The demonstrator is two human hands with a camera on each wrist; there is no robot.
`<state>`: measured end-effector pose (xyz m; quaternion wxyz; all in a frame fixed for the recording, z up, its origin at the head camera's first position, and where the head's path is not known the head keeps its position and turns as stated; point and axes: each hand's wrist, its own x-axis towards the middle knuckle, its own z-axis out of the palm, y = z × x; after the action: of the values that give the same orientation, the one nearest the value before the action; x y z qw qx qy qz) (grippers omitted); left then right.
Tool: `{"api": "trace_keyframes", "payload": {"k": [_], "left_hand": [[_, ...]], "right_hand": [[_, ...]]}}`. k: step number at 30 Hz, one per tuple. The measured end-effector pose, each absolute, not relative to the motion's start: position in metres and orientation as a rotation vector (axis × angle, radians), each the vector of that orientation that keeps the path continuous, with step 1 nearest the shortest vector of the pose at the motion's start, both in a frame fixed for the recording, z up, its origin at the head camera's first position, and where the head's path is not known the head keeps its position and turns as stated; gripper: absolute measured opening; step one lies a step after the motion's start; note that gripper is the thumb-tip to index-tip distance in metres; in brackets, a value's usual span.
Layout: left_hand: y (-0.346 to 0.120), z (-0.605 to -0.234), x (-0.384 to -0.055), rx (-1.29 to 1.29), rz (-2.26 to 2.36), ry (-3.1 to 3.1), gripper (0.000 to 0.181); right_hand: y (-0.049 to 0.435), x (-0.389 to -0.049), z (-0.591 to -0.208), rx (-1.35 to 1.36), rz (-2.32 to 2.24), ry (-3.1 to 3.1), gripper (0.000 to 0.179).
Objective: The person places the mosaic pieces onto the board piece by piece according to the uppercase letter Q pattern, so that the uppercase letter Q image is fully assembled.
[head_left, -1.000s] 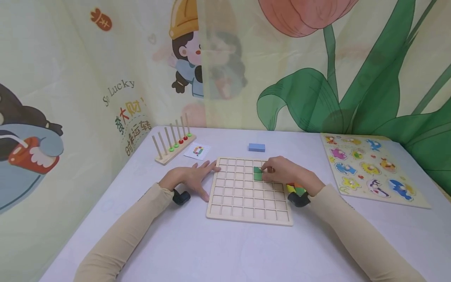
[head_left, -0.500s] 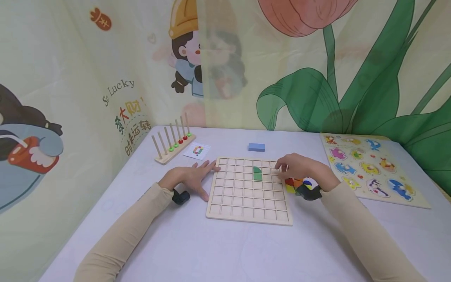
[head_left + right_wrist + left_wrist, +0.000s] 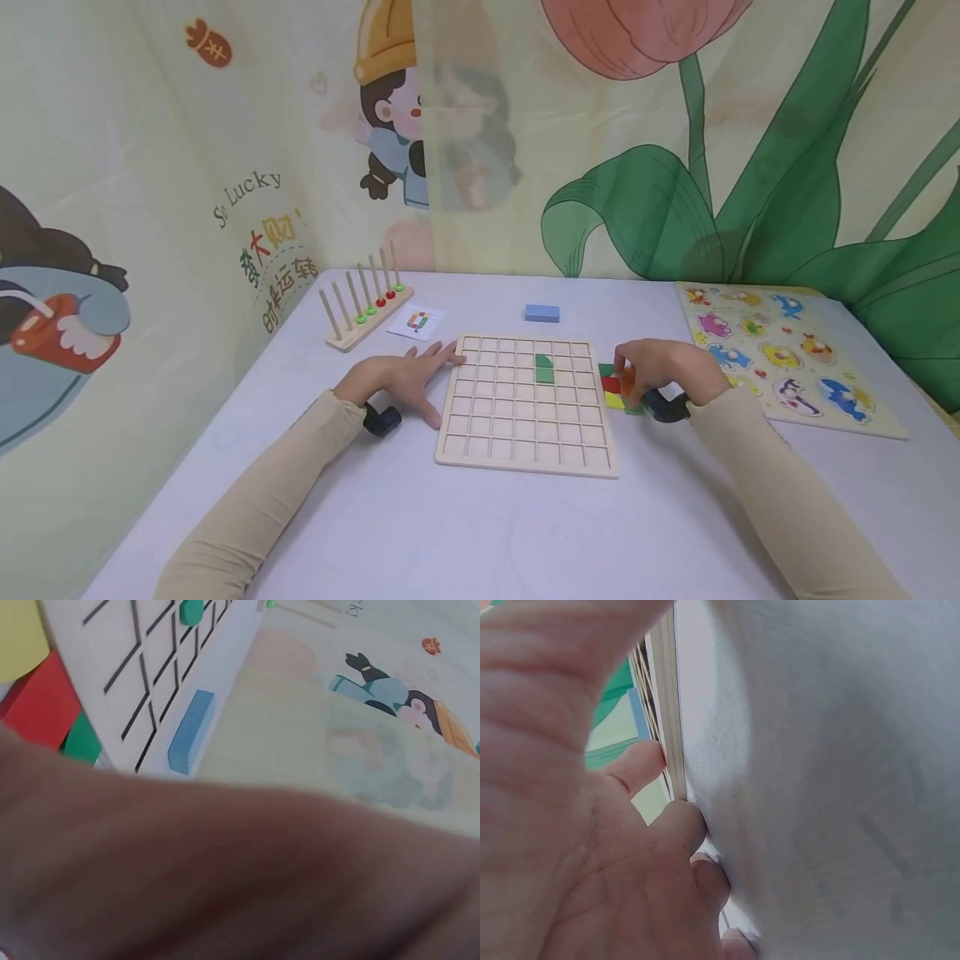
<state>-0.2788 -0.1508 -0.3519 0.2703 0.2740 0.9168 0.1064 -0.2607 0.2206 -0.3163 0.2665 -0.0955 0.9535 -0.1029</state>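
Observation:
A wooden grid board (image 3: 486, 429) lies on the table. Two green pieces sit in its upper cells: a rounded-corner piece (image 3: 543, 362) and a square piece (image 3: 544, 376) below it. My left hand (image 3: 408, 382) is spread at the board's left edge; its fingers touch the frame, as the left wrist view also shows. My right hand (image 3: 660, 367) reaches down over loose coloured pieces beside the board's right edge. An orange piece (image 3: 627, 383) shows between its fingers; whether they pinch it is hidden. Red (image 3: 611, 384) and yellow (image 3: 613, 401) pieces lie beside it.
Behind the board lies a blue block (image 3: 542, 313). A pattern card (image 3: 416, 322) and a peg stand (image 3: 371, 318) with green and red beads are at the back left. An animal puzzle board (image 3: 787, 362) lies at the right.
My right hand has left the green pieces on the board and moved right, down over the loose pieces. My left hand stays at the board's edge.

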Motion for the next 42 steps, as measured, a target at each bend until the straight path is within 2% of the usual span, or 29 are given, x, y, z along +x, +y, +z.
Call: {"api": "trace_keyframes", "payload": {"k": [11,19,28,36,40,42], "left_hand": [[-0.151,-0.352,-0.279,0.730,0.300,2.467,0.111],[-0.152,-0.351,-0.278,0.744,0.304,2.469,0.110],[-0.153,-0.354,-0.279,0.778,0.315,2.464,0.111],[-0.153,-0.353,-0.278,0.774,0.322,2.469,0.111],[-0.153,-0.354,-0.278,0.769,0.327,2.467,0.112],[-0.153,-0.354,-0.278,0.769,0.326,2.468,0.112]], "right_hand": [[0.228,-0.272,-0.322,-0.245,-0.288,2.723,0.042],[0.239,-0.273,-0.321,-0.195,-0.240,2.619,0.064],[0.242,-0.274,-0.322,-0.157,-0.199,2.729,0.052],[0.224,-0.272,-0.329,-0.307,-0.248,2.636,0.075],[0.215,-0.273,-0.330,-0.324,-0.265,2.631,0.075],[0.217,-0.273,-0.330,-0.325,-0.272,2.665,0.069]]}}
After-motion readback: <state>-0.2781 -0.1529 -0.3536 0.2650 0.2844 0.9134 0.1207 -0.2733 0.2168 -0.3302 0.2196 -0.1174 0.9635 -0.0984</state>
